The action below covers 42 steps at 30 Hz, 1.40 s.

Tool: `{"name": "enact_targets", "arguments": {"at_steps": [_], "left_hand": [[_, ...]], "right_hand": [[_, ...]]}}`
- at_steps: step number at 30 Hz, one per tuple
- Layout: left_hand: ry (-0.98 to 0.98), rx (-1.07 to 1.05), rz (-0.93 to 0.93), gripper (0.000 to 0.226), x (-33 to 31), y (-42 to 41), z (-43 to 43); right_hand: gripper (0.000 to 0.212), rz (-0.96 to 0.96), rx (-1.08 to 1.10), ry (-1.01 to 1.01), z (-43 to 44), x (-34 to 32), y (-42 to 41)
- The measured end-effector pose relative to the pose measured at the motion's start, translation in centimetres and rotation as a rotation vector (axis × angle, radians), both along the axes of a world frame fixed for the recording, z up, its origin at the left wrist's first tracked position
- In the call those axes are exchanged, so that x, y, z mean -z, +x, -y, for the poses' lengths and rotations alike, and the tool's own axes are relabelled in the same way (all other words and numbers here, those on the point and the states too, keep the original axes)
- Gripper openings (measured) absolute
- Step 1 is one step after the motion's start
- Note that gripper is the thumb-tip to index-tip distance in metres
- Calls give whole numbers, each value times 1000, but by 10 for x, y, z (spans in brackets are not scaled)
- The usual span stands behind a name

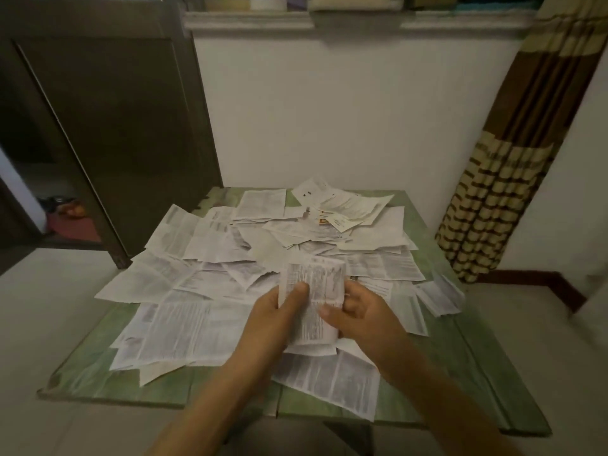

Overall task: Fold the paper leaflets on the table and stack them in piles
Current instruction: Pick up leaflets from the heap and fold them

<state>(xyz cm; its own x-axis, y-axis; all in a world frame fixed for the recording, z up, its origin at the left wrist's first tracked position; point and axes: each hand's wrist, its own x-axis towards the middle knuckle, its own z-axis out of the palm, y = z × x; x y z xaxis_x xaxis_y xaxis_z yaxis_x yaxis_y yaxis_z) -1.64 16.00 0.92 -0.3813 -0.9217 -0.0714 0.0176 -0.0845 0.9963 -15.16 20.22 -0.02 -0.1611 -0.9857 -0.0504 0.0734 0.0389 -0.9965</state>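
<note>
A narrow printed leaflet (316, 291) is held upright above the table's near middle. My left hand (279, 317) grips its left edge with the thumb on the front. My right hand (358, 311) grips its right edge, thumb pressed across the lower front. Below and beyond them, several unfolded white leaflets (197, 327) lie spread and overlapping over most of the green table (98, 376). A smaller heap of leaflets (342, 209) with some coloured print lies at the far right of the table.
A dark wooden door (108, 126) stands at the left behind the table. A white wall is behind, and a brown and cream curtain (506, 179) hangs at the right. Bare green tabletop shows along the near edge and right side.
</note>
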Motion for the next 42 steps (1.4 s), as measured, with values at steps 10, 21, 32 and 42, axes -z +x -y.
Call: {"name": "enact_targets", "arguments": {"at_steps": [10,21,32,42], "left_hand": [[-347,13,361,42,4,-19,20],[-90,-88,119,13,11,-16,25],[-112,-122,143,22,17,-4,23],[-205,-79,271,10,25,-9,14]], "right_hand": [[17,-218,-142,119,4,13,-48],[29,-179,-15,-9,14,13,-45],[13,-136,-115,10,20,21,-38],[5,-329,-18,-98,23,26,-22]]}}
